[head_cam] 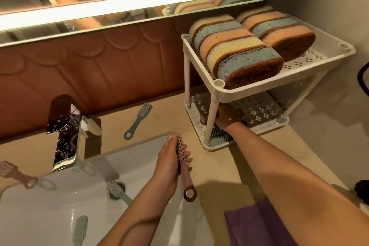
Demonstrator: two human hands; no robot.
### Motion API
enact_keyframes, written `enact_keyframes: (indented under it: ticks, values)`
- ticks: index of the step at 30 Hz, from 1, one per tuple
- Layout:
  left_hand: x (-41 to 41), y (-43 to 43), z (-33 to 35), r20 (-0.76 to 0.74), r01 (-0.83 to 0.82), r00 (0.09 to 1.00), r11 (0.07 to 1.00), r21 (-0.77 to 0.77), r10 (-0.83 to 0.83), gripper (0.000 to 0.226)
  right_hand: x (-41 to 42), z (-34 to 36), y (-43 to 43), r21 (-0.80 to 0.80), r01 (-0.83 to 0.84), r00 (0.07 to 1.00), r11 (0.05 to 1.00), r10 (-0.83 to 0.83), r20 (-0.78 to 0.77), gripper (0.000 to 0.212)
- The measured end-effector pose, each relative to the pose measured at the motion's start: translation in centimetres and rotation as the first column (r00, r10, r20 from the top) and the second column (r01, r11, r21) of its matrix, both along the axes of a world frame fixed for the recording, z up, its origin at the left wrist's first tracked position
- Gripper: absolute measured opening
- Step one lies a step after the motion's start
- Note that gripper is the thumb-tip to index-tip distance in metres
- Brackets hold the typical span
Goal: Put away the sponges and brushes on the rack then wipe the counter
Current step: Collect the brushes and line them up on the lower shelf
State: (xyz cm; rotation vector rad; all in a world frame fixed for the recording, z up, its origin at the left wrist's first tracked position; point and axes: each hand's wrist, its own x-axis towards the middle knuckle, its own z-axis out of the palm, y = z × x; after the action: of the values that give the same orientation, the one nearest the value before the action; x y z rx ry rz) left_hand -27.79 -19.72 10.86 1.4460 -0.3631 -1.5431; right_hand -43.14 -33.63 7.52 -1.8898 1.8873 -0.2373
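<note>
Head view: person at a washbasin, both arms in frame.
Counter (315,146): beige, runs round the sink (50,205); the rack stands on it at the right, by the wall.
Rack (311,66): white, two levels. The upper level carries the sponges (239,52), on edge in two rows. The lower shelf (259,114) takes the brushes; a bluish brush (219,139) seems to lie at its front.
Cloth (255,225): purple, on the counter edge beside the R forearm, not in use.
R hand (227,120): reached in under the upper level, over the lower shelf, arm nearly straight. Fingers are hidden, so I cannot tell if they hold smth.
L hand (171,158): above the sink's right rim, fingers curled firmly round the pink brush (182,166).
Brush axis: runs away from the person, bristle head far, ring end near.
Key relation: the rack's open front is ahead and to the right of the L hand, near but apart. The brush prob. needs a small turn right to pass btw the posts.
Loose brushes: teal brush (137,121) behind the sink, second pink brush (18,174) far left, green brush (117,191) by the drain, another green brush (80,227) lower in the sink — all nearer the L hand.
Stage: sponges look done, brushes approx. half, wiping not begun.
</note>
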Motion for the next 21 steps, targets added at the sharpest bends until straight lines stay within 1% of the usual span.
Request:
enact_keyframes:
  ticks: [3,7,11,13,14,16,18,19,21]
  values:
    - [0.3,0.1,0.0,0.014,-0.021,1.0,1.0,0.019,0.021,0.025,-0.2,-0.8,-0.3,0.035,-0.029,0.999,0.999,0.031,-0.035,0.028]
    - [0.5,0.3,0.1,0.026,-0.021,0.999,1.0,-0.009,0.021,0.025,-0.8,-1.6,0.0,0.094,-0.088,0.994,0.992,0.093,-0.055,0.029]
    - [0.1,0.6,0.4,0.1,0.068,0.993,0.996,-0.054,-0.062,0.032,-1.7,-1.4,0.5,0.139,-0.159,0.981,0.977,0.172,-0.088,0.035]
    - [-0.1,0.8,0.7,0.138,0.111,0.985,0.991,-0.079,-0.099,0.029,-2.0,-0.8,1.3,0.137,-0.164,0.979,0.977,0.179,-0.102,0.038]
    - [-0.2,1.0,0.8,0.151,0.126,0.982,0.988,-0.088,-0.111,0.025,-2.2,-0.4,1.9,0.108,-0.152,0.983,0.982,0.162,-0.087,0.039]
    - [-0.5,1.2,1.2,0.166,0.148,0.977,0.984,-0.1,-0.13,0.02,-2.4,0.4,3.7,0.049,-0.092,0.995,0.994,0.09,0.043,0.039]
    - [-0.8,1.4,1.3,0.167,0.185,0.972,0.976,-0.112,-0.165,0.021,-2.2,1.5,5.9,0.08,-0.035,0.974,0.996,0.016,0.226,0.034]
    - [-1.1,1.6,1.5,0.174,0.213,0.966,0.969,-0.121,-0.191,0.022,-2.2,2.2,7.3,0.11,-0.04,0.95,0.993,0.003,0.313,0.031]
    - [-1.9,1.9,1.5,0.213,0.265,0.949,0.955,-0.133,-0.234,0.02,-2.1,3.7,10.1,0.135,-0.107,0.895,0.985,0.037,0.444,0.028]
